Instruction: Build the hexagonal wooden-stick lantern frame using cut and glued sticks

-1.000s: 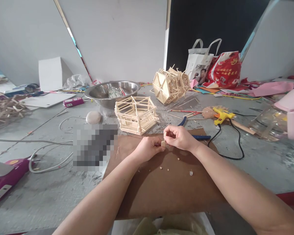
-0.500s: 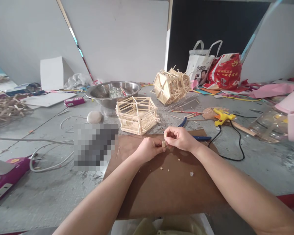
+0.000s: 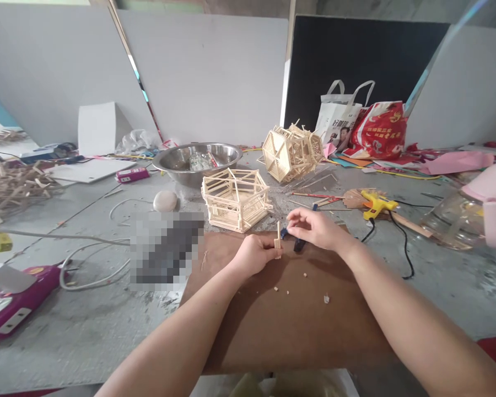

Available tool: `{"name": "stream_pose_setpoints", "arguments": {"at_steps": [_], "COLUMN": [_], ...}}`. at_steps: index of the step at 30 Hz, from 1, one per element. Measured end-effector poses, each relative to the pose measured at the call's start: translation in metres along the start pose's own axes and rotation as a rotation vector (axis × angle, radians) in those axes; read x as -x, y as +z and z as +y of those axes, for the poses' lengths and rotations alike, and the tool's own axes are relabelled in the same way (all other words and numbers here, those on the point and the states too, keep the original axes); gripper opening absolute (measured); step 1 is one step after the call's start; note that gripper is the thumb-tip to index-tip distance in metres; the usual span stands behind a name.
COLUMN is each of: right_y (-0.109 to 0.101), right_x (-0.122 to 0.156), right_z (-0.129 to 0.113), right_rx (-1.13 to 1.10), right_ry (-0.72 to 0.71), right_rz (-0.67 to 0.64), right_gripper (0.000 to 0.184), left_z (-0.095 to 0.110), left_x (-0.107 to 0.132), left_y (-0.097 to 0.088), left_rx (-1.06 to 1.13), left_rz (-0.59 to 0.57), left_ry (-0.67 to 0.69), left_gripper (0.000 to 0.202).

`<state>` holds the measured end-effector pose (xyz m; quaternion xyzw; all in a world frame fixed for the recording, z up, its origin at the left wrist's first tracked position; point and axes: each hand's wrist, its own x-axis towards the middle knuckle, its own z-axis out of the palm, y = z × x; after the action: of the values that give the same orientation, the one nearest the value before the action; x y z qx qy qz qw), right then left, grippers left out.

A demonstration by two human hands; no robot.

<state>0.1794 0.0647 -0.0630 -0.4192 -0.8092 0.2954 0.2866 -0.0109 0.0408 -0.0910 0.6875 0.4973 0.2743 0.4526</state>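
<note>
My left hand (image 3: 254,255) is closed on a small bundle of short wooden sticks (image 3: 277,243), pinched between thumb and fingers. One thin stick stands up above the others. My right hand (image 3: 316,229) is just to the right, its fingers curled round blue-handled pliers (image 3: 299,245). Parts of the pliers show below and beside the fingers; the palm side is hidden. Both hands are above a brown board (image 3: 289,331) with several small wood scraps on it. Just beyond them stands an open six-sided stick frame (image 3: 236,201).
A yellow glue gun (image 3: 378,205) with a black cord lies to the right, near a clear jug (image 3: 450,215). Behind are a metal bowl (image 3: 196,160) and a larger stick model (image 3: 291,153). At left are a purple power strip (image 3: 20,300) and piled sticks (image 3: 16,190).
My right hand has moved away from the sticks to the right and has taken hold of the pliers. A longer stick now stands upright in my left hand. The view has tilted up slightly.
</note>
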Motion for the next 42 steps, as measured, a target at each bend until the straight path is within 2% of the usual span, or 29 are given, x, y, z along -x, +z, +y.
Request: {"name": "stream_pose_setpoints", "arguments": {"at_steps": [2, 5, 7, 9, 13, 16, 21, 24, 28, 32, 36, 39, 42], "right_y": [-0.015, -0.027, -0.025, -0.021, -0.016, -0.018, -0.022, -0.022, -0.023, -0.027, -0.021, -0.008, 0.006], "right_x": [0.002, 0.007, 0.01, 0.011, 0.008, 0.004, -0.004, -0.008, -0.008, 0.0, 0.008, 0.012, 0.015], "right_z": [0.008, 0.021, 0.028, 0.033, 0.038, 0.04, 0.036, 0.036, 0.041, 0.043, 0.027, 0.01, -0.001], "right_rx": [0.286, 0.659, 0.789, 0.853, 0.917, 0.938, 0.93, 0.937, 0.928, 0.92, 0.771, 0.715, 0.721], "right_ry": [0.08, 0.263, 0.341, 0.351, 0.293, 0.186, 0.044, 0.011, 0.057, 0.173, 0.317, 0.321, 0.269], "right_rz": [-0.026, -0.25, -0.397, -0.458, -0.383, -0.345, -0.327, -0.315, -0.267, -0.12, 0.108, 0.165, 0.177], "right_gripper": [0.042, 0.068, 0.081, 0.087, 0.089, 0.085, 0.061, 0.055, 0.047, 0.046, 0.039, 0.032, 0.036], "left_z": [-0.001, -0.001, -0.001, 0.0, 0.001, 0.0, -0.003, -0.004, -0.005, -0.005, -0.003, 0.0, 0.002], "left_x": [0.0, -0.001, -0.002, -0.002, -0.002, -0.003, -0.004, -0.004, -0.005, -0.004, -0.002, -0.001, 0.0], "left_y": [-0.002, -0.006, -0.007, -0.008, -0.008, -0.008, -0.007, -0.007, -0.007, -0.008, -0.009, -0.009, -0.009], "left_rx": [0.043, 0.102, 0.13, 0.145, 0.166, 0.183, 0.184, 0.16, 0.097, -0.035, -0.219, -0.344, -0.443], "left_rz": [0.029, 0.082, 0.11, 0.119, 0.117, 0.109, 0.119, 0.147, 0.204, 0.273, 0.381, 0.456, 0.498], "left_ry": [-0.035, -0.059, -0.068, -0.074, -0.09, -0.094, -0.089, -0.086, -0.084, -0.044, 0.035, 0.074, 0.091], "left_gripper": [0.026, 0.026, 0.024, 0.022, 0.02, 0.02, 0.02, 0.02, 0.021, 0.022, 0.028, 0.031, 0.029]}}
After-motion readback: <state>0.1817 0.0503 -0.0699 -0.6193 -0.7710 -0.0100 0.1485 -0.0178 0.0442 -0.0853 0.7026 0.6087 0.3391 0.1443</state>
